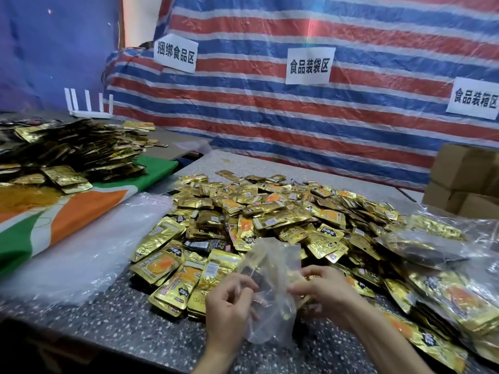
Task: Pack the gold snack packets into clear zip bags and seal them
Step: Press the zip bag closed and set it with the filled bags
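Note:
A big heap of gold snack packets covers the middle of the speckled table. In front of it I hold a clear zip bag upright between both hands. My left hand pinches the bag's left side. My right hand pinches its right side, fingers curled on the plastic. The bag looks empty; packets show through it. Filled clear bags of packets lie at the right.
A pile of flat clear bags lies at the left on the table. Behind it, a green and orange cloth carries another heap of packets. Cardboard boxes stand at the right back. A striped tarp hangs behind.

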### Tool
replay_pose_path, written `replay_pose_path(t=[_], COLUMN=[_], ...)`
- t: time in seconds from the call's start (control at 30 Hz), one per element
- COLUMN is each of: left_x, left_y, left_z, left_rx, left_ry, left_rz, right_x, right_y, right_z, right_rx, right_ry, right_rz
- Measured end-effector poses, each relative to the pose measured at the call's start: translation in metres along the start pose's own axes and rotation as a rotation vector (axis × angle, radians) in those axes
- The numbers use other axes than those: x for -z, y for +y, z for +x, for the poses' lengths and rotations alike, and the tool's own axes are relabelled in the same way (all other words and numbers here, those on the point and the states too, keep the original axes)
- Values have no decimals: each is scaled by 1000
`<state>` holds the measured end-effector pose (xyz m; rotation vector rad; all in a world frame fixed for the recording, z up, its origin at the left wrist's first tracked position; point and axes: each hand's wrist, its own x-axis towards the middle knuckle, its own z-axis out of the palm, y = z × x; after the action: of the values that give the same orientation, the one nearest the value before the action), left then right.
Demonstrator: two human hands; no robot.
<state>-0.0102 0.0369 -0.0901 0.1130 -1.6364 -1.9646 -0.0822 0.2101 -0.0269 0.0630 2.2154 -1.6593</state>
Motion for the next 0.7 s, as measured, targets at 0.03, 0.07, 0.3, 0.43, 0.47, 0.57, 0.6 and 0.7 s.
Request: replay_pose_path(t=[0.03,0.07,0.3,0.43,0.47,0.57,0.6,0.7], left_x=[0,1,2,1,1,1,0,0], left_y=[-1,-2,-5,-6,-6,-5,-5,-5], left_z=[1,1,7,6,6,6,6,6], left_rx=[5,16,17,18,19,28,31,10], left_ry=[3,13,124,115,112,101,107,121], left_rz=[-15,-34,-35,60,78,106,118,137], right_x=[7,14,44,37,32,17,11,-10], right_y=[0,1,4,-12,-18,-29,-32,-34], right_z=[-5,-8,-29,-41,-47,-57,-60,-61], right_rx=[-29,-61,5,154,176,249,261,254], right_ry=[-1,-15,126,132,91,-54,-87,-93], right_rz=[39,93,547,752,836,975,951,731])
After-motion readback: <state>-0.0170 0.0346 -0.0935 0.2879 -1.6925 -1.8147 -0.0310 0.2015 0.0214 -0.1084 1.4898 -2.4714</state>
